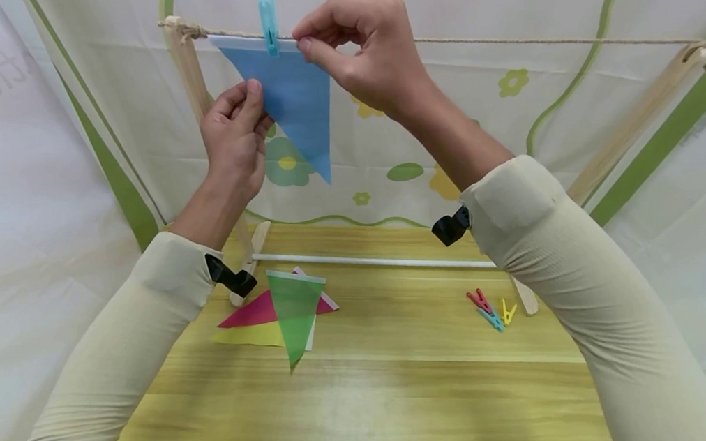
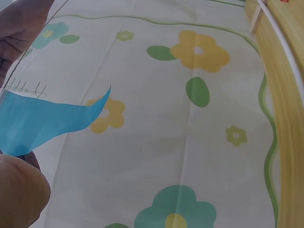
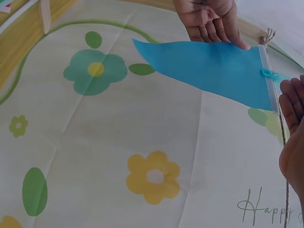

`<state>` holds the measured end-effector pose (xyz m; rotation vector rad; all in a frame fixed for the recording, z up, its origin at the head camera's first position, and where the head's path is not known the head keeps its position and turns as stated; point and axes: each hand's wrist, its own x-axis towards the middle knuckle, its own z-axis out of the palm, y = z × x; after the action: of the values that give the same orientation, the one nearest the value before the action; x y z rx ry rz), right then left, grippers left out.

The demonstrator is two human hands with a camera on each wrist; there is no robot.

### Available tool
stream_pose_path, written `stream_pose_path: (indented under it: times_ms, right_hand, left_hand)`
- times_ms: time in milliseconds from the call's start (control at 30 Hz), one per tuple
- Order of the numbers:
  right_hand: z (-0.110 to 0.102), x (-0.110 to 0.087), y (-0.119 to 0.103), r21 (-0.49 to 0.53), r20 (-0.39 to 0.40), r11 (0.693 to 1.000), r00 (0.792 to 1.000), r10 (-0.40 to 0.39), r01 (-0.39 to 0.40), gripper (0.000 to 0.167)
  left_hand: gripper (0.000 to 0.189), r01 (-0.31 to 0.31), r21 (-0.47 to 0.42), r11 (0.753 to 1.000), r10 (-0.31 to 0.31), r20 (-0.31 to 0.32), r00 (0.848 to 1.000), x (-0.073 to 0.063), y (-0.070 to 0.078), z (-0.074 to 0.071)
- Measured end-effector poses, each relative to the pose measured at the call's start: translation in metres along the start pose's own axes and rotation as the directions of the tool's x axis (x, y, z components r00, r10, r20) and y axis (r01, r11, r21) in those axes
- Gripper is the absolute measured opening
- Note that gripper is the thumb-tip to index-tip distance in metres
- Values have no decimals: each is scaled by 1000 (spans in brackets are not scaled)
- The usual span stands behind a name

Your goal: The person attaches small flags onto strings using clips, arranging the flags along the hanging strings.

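A blue triangular pennant (image 1: 294,92) with a white top band hangs at a twine line (image 1: 533,41), its point downward. A light-blue clothespin (image 1: 269,26) stands upright on the band and twine. My left hand (image 1: 235,136) pinches the pennant's left edge, thumb in front. At the band's right end, my right hand (image 1: 370,51) pinches the top edge with thumb and index finger, close beside the clothespin. That corner is covered by the hand in the head view. In the right wrist view the pennant (image 3: 204,66) reaches from the left hand (image 3: 209,21) toward the right hand (image 3: 293,123).
Wooden posts (image 1: 189,74) hold the twine at both ends, joined low by a white rod (image 1: 363,260). Green (image 1: 298,313), magenta (image 1: 250,310) and yellow pennants (image 1: 252,336) overlap on the wooden table (image 1: 356,402). Several clothespins (image 1: 490,313) lie at right. Flower-printed cloth (image 1: 483,118) hangs behind.
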<state>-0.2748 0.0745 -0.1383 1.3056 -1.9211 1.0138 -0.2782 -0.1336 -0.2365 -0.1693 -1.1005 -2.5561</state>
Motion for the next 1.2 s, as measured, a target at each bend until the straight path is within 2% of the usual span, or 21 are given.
stream_pose_path:
  times_ms: [267,567,833,967,1200]
  right_hand:
    - [-1,-13,5,-3,7,1000,1000,-28,28,16]
    - [-4,-33,15,2,-2,1000,1000,2,-2,14]
    - [-8,-52,22,3,-20,1000,1000,-13,13,11]
    - [-11,-64,25,38,-35,999,999,10,-9,10]
    - [-18,-86,33,71,-56,996,997,59,-55,10]
  left_hand:
    - [9,-8,0,1000,8,24,1000,-4,-2,-3]
    - [7,-10,16,1000,9,50,999,-7,-4,-8]
    - [4,-80,87,993,70,112,991,-12,-10,-16]
    - [4,-98,98,990,84,133,987,-12,-13,-18]
    - [5,-76,102,992,63,127,990,-16,-15,-25]
